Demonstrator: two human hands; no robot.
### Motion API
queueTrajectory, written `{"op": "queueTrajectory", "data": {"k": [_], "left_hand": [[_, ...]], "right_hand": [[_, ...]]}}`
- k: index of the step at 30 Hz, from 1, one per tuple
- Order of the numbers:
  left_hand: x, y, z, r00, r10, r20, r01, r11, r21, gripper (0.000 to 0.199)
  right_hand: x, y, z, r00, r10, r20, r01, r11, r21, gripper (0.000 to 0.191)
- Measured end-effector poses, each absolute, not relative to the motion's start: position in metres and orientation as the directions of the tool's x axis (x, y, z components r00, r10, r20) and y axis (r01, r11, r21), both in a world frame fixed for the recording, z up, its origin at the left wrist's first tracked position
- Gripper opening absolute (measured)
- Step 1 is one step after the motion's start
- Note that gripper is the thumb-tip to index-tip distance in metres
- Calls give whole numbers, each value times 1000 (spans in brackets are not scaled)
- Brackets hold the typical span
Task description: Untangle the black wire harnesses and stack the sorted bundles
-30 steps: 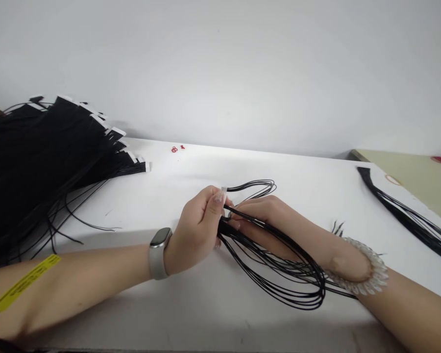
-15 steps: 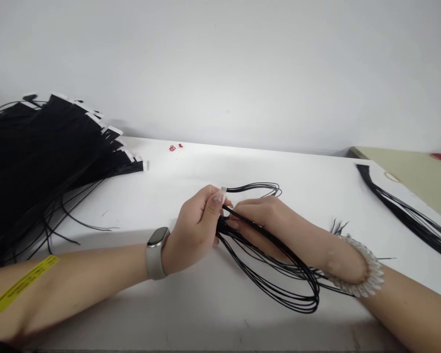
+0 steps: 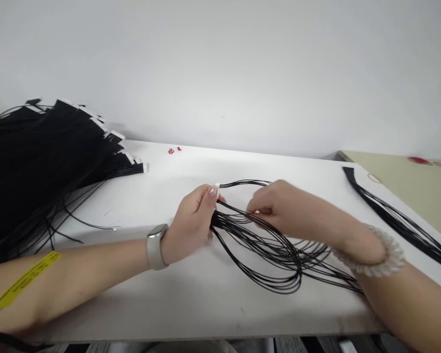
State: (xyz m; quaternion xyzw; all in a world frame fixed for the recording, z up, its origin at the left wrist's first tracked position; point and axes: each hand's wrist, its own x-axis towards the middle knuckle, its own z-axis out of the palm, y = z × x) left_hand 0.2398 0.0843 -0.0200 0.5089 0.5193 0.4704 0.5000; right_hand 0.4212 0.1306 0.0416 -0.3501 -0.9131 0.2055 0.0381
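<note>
My left hand (image 3: pixel 194 213) is closed around a looped bundle of thin black wires (image 3: pixel 264 250), near the middle of the white table. By the thumb tip, a small white connector (image 3: pixel 217 186) pokes out of the grip. Wire loops fan out to the right and lie across the table, their far ends passing under my right forearm. My right hand (image 3: pixel 275 203) hovers among these loops, a short way from the left one. Its fingers are curled together; what they pinch, if anything, is hidden.
A big heap of black wires (image 3: pixel 40 166) with white connectors covers the table's left side. Another black wire bundle (image 3: pixel 393 215) lies on the right. Small red bands (image 3: pixel 171 151) rest near the back wall. A pale green surface (image 3: pixel 400 181) adjoins at the right.
My right hand has drawn away from the left hand, to the right. The wire loops between them now show more openly. My left hand keeps its hold.
</note>
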Motion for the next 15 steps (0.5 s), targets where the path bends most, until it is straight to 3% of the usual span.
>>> {"op": "queueTrajectory", "data": {"k": [3,5,8,12,15], "left_hand": [[236,85,-19,-7,999,-48,44,49,998,37],[235,85,-19,-22,998,-57,31,57,998,37],[235,86,-19,-35,996,-79,16,80,997,37],[236,86,-20,-31,996,-85,44,87,995,37],[237,86,-18,-20,997,-80,35,81,996,36]], "right_hand": [[445,141,58,-425,902,73,705,380,-599,10],[461,149,67,-180,953,245,623,303,-721,13],[477,161,76,8,922,387,440,345,-829,34],[474,163,84,132,923,361,209,330,-921,41],[451,144,75,120,891,438,215,407,-888,43]]}}
